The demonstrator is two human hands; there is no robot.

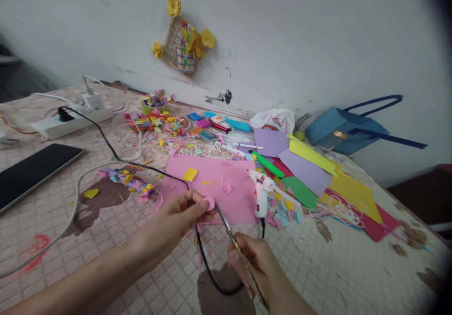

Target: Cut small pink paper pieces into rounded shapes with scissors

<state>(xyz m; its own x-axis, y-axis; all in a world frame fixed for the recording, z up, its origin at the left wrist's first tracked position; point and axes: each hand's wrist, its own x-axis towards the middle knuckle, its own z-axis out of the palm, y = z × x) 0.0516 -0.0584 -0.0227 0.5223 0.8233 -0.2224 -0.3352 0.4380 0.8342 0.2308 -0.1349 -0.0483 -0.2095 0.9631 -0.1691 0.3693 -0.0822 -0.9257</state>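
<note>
My left hand (187,211) pinches a small round piece of pink paper (209,204) between thumb and fingertips. My right hand (250,263) is closed around slim metal scissors (231,235), seen nearly edge-on with a gold-coloured middle. Their tip touches or lies just beside the right edge of the pink piece; I cannot tell which. Beneath both hands lies a pink sheet (212,164), with a yellow paper square (190,174) and small pink cutouts (226,189) on it. A white glue gun (262,197) rests at the sheet's right edge.
A black cord (208,268) loops under my hands. To the left are a phone (35,169) and a power strip (70,123). Colored sheets (307,173), white string (341,211) and a blue bag (346,129) lie right. Paper scraps (155,123) are heaped behind.
</note>
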